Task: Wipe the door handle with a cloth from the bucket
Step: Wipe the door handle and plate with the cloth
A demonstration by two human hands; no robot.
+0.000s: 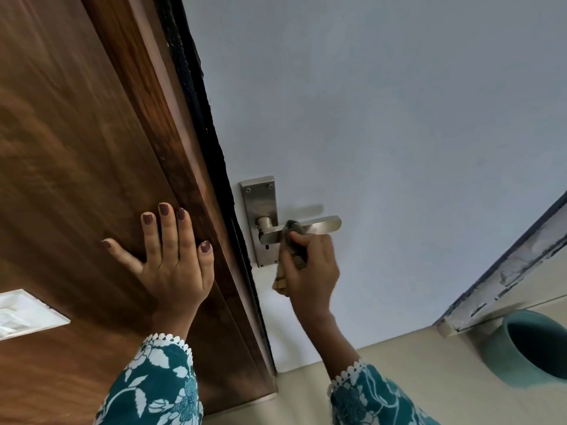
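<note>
No legible text, label, brand, number or sign is present on any surface in view.
</note>
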